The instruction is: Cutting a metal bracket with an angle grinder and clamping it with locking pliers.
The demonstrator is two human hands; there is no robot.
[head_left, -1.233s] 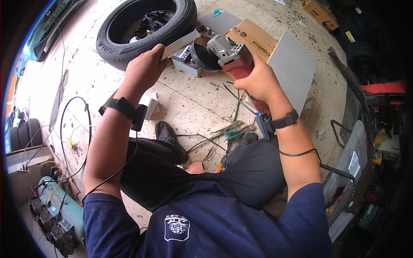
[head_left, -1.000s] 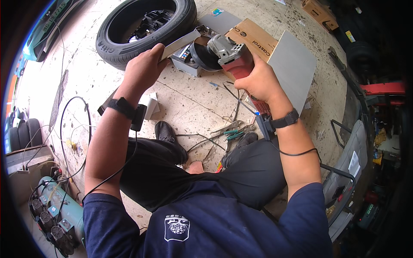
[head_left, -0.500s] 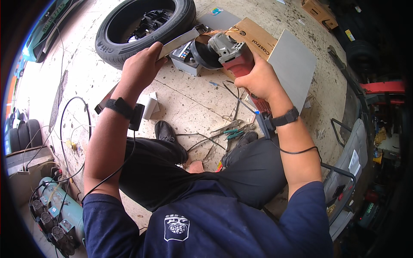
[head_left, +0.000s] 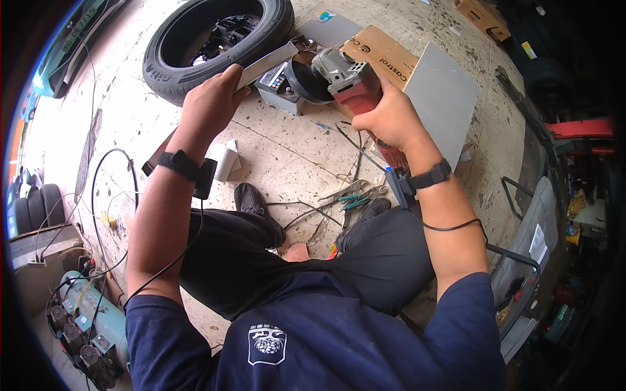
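My left hand (head_left: 212, 101) is closed around a long flat metal bar (head_left: 267, 66), which slants up and away over a grey car battery (head_left: 282, 100). My right hand (head_left: 394, 117) wraps round the red body of an angle grinder (head_left: 358, 91) with a silver gear head. The grinder's dark round guard (head_left: 305, 81) sits against the far part of the bar. Behind that guard, the disc and the exact contact point are mostly hidden. A tail of the bar shows beneath my left forearm.
A tyre (head_left: 171, 79) lies at the far left, dark parts inside it. Flattened cardboard (head_left: 381, 55) and a grey board (head_left: 443, 91) lie to the right. Locking pliers (head_left: 342, 191) and cables are near my feet. A teal compressor (head_left: 98, 313) stands lower left.
Orange sparks flew rightward from the grinder half a second ago; now none are clearly visible. The bar and grinder have shifted slightly left, and both hands keep their hold.
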